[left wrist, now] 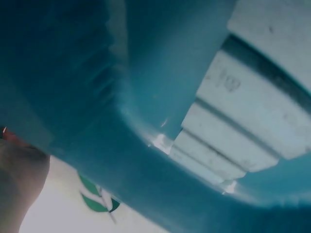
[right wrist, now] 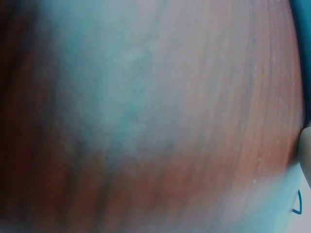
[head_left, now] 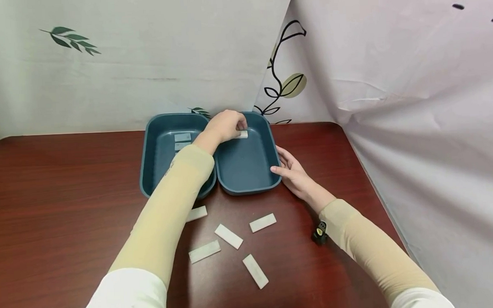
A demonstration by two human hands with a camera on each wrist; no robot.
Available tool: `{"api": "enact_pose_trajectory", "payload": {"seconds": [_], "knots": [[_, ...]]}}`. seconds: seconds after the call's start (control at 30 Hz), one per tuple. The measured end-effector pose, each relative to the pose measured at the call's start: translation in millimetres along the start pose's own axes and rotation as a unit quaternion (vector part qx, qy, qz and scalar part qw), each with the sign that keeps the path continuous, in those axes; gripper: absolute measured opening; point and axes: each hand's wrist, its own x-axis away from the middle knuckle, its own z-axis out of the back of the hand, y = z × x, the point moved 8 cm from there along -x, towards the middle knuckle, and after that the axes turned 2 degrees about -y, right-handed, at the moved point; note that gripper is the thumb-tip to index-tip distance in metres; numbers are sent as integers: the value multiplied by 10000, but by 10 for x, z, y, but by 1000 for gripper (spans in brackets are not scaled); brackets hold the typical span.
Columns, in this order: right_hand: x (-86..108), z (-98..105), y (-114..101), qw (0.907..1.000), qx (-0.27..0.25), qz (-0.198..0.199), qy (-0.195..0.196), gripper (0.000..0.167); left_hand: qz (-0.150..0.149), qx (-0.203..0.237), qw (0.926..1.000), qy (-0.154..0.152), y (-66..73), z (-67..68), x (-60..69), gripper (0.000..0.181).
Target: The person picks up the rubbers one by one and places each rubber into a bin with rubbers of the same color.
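Placing in hand: a flat, white, rectangular block (head_left: pixel 243 135) was judged to be in the act of being set down inside the blue, round-cornered, plastic-looking right tray (head_left: pixel 249 167).
Left hand (head_left: pixel 228 126): the white block was pinched by its fingers near the far wall of the right tray; whether the tray floor was touched could not be told.
Right hand (head_left: pixel 294 176): the right tray was grasped near its near right corner, thumb over the rim, fingers along the outer wall.
Next move: a flat seating and release of the block seemed to be called for, with the tray held steady.
Loose blocks (head_left: pixel 263 222): five white, flat pieces were scattered on the glossy, red-brown wooden table (head_left: pixel 58 203) before the trays.
Left tray (head_left: pixel 143 158): pale, flat row blocks (head_left: pixel 182 137) were lined up inside this matching blue container; at least five were shown by the left wrist view.
Hidden parts: one loose piece and part of the row were covered by the beige left sleeve (head_left: pixel 169 194); the pinched end was masked by the fingers.
Right wrist view: mostly blurred table was shown, the tray and a finger being cut off at the edge.
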Motion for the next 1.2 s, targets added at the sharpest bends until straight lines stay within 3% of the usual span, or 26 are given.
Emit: {"api": "enact_pose_trajectory", "payload": {"seconds": [0.27,0.43,0.53,0.77,1.0,1.2], "knots": [[41,9,4,9999,-55,-35,82,77,-191,343,9988,297,126,189,166,23],[34,3,12,9999,-44,-81,79,77,-338,719,9958,447,126,270,300,24],[24,4,11,9999,-34,-68,81,77,-334,727,9955,511,115,308,395,23],[15,2,2,10000,-8,-61,74,76,-261,683,9949,698,123,385,704,20],[9,12,0,9999,30,-48,96,76,-439,985,9916,717,136,429,1022,19],[9,5,-2,9999,20,-71,131,76,-551,571,9935,821,157,474,1326,20]]}}
